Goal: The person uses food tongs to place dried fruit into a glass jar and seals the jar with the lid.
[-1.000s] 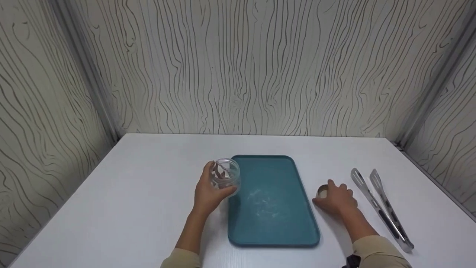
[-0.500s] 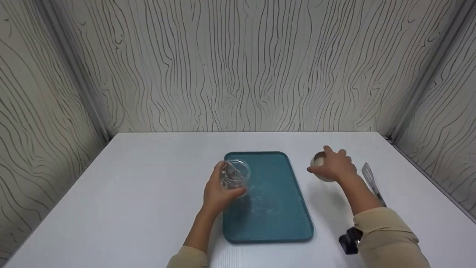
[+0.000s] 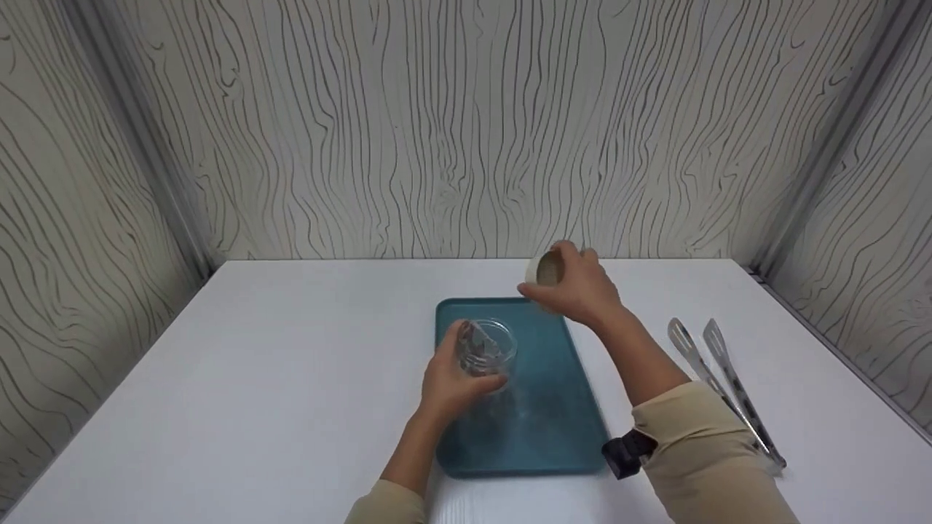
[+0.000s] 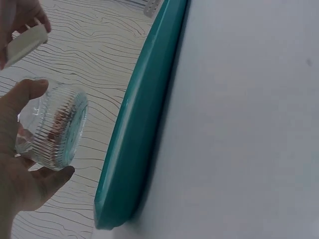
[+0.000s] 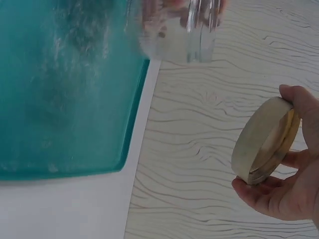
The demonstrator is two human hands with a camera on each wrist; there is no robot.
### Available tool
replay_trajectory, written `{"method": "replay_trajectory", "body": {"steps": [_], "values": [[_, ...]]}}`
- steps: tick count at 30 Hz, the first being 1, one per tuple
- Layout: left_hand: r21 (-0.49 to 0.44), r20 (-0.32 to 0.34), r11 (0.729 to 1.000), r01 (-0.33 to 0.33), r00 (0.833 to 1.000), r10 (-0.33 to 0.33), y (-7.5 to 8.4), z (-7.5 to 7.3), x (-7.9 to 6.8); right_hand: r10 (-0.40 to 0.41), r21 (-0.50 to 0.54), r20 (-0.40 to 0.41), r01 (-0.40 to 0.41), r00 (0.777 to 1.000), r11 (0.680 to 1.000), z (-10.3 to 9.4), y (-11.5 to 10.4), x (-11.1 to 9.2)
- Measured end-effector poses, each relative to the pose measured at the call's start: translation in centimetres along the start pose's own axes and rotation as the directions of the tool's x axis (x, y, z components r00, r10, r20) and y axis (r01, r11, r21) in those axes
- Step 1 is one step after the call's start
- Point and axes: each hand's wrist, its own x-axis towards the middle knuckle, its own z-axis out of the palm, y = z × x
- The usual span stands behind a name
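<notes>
My left hand [image 3: 453,380] grips a clear ribbed glass jar [image 3: 496,356] by its side, fingers and thumb curled round it. The jar is raised above the teal tray [image 3: 520,444], its mouth uncovered. Reddish-brown patches show through the ribbed glass [image 4: 62,117] in the left wrist view; I cannot tell whether they are contents or fingers. Up and to the right of the jar, my right hand [image 3: 582,287] pinches a cream jar lid [image 3: 535,269] by its rim. The right wrist view shows the lid [image 5: 259,134] tilted, with a gold-coloured inside, apart from the jar.
Metal tongs [image 3: 750,407] with dark grips lie spread on the white table [image 3: 291,378], right of the tray. Whitish smudges mark the tray's surface. A wood-patterned wall [image 3: 437,145] rises behind the table. A dark device [image 3: 622,455] sits at the right wrist.
My right hand has lifted the lid off the table beside the tongs and carried it left and away from me. The left hand has moved the jar slightly right, over the tray.
</notes>
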Motion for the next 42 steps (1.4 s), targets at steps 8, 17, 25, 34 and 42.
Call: {"method": "replay_trajectory", "body": {"steps": [8, 17, 25, 34, 42], "values": [[-0.062, 0.021, 0.998, -0.017, 1.000, 0.018, 0.3, 0.9, -0.2, -0.095, 0.300, -0.104, 0.122, 0.990, 0.946, 2.5, -2.0, -0.3], [-0.071, 0.045, 0.997, -0.034, 0.998, 0.037, 0.9, 1.3, -0.1, -0.199, 0.492, -0.246, 0.299, 0.949, 0.818, 5.3, -1.8, -1.0], [-0.120, 0.072, 0.991, -0.065, 0.995, 0.074, 1.2, 1.1, -0.2, -0.203, 0.546, -0.213, 0.289, 0.956, 0.786, 6.8, -1.0, -2.2], [-0.146, 0.034, 0.977, -0.157, 0.986, 0.163, 0.9, 0.8, 0.0, -0.305, 0.386, -0.006, 0.284, 0.952, 0.878, 5.5, -0.2, -2.7], [-0.148, 0.029, 0.976, -0.157, 0.986, 0.163, 1.0, 0.5, -0.1, -0.317, 0.079, 0.328, 0.308, 0.890, 0.948, 3.0, -2.1, -2.1]]}}
